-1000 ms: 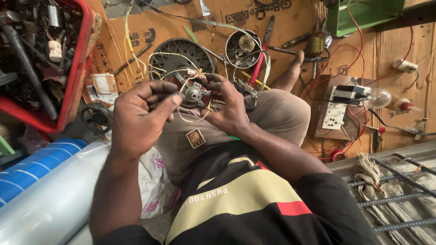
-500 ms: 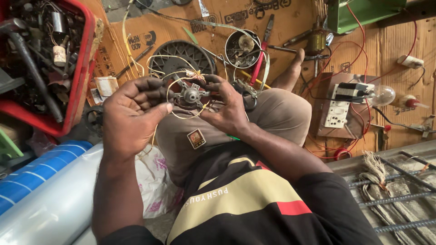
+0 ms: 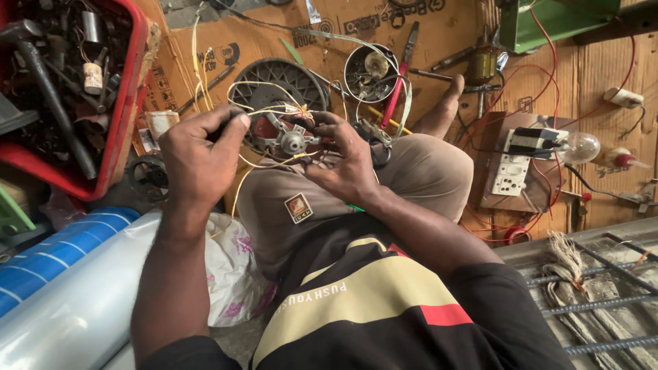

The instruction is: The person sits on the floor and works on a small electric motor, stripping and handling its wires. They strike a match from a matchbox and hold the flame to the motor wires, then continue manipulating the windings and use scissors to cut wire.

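Both hands grip a small grey metal motor core with pale trailing wires (image 3: 288, 137) above the lap.
Left hand (image 3: 199, 161) pinches its left edge, right hand (image 3: 343, 161) curls round the right; a red plastic crate (image 3: 127, 103) crowds the left side.

Small grey motor stator (image 3: 284, 137) with loose pale wires, upright above the lap.

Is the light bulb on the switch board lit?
No: the light bulb at the switch board looks clear and dark, with no glow on the wood around it.
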The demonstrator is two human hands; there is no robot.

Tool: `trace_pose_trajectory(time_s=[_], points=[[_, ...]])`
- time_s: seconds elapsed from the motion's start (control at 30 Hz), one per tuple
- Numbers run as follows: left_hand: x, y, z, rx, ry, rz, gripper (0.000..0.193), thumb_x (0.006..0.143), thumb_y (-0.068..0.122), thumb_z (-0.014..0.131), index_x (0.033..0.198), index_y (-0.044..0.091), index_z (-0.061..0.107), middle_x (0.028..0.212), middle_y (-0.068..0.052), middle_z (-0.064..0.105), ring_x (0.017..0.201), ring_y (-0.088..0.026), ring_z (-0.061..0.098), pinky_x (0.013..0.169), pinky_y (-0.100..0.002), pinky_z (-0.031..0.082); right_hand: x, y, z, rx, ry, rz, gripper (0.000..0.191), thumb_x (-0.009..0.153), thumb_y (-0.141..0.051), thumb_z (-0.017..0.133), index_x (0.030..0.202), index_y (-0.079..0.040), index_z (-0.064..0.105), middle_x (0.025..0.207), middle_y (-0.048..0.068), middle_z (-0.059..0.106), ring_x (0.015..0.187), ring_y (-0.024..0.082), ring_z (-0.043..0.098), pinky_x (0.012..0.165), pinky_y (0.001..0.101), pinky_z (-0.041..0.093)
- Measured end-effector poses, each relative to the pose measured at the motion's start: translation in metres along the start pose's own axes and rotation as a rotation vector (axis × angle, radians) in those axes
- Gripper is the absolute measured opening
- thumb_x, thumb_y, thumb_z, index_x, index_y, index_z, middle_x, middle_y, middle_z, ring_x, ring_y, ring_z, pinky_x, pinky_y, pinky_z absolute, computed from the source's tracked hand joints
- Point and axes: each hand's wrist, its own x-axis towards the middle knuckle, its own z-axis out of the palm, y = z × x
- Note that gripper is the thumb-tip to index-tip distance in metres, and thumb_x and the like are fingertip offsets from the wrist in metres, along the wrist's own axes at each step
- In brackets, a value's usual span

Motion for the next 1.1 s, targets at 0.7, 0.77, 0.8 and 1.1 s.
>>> trace_pose_trajectory(time_s=[0.7,0.77,0.8,1.1], points=[[-0.048,0.019,0.047,0.171,-0.044,0.295,0.021,0.084,0.008,0.083,0.103,0.002,0.075,0.103,-0.014,0.073,0.094,-0.034,0.067,0.082,-0.044,0.055,0.004,-0.019,-0.034,0.098,-0.151,0.152,0.048,0.087,-0.001,0.076,0.132,-0.001,0.058,0.134,0.012,0.062,0.117,0.015,0.068,0.101,0.0303,0.06],[-0.048,0.018,0.048,0.176,-0.014,0.315,0.018,0.085,0.008,0.082,0.102,0.002,0.075,0.104,-0.014,0.072,0.094,-0.034,0.066,0.083,-0.044,0.054,0.003,-0.026,-0.045,0.243,-0.107,0.308,0.044,0.095,-0.007,0.072,0.135,-0.003,0.056,0.123,0.008,0.069,0.115,0.011,0.067,0.099,0.0276,0.059],[-0.048,0.018,0.048,0.177,-0.015,0.304,0.017,0.085,0.007,0.081,0.101,0.002,0.075,0.104,-0.014,0.072,0.094,-0.034,0.066,0.083,-0.044,0.054,0.004,-0.029,-0.048,0.212,-0.116,0.351,0.035,0.097,-0.011,0.071,0.129,-0.003,0.059,0.115,0.006,0.069,0.107,0.01,0.065,0.092,0.0264,0.058],[-0.041,0.011,0.044,0.18,0.017,0.291,0.014,0.086,0.006,0.079,0.099,0.002,0.076,0.106,-0.014,0.073,0.093,-0.035,0.068,0.082,-0.044,0.056,0.042,-0.043,-0.037,-0.207,-0.299,0.544,0.041,0.101,-0.04,0.064,0.095,0.001,0.069,0.071,0.0,0.059,0.068,0.008,0.053,0.059,0.0289,0.046]])
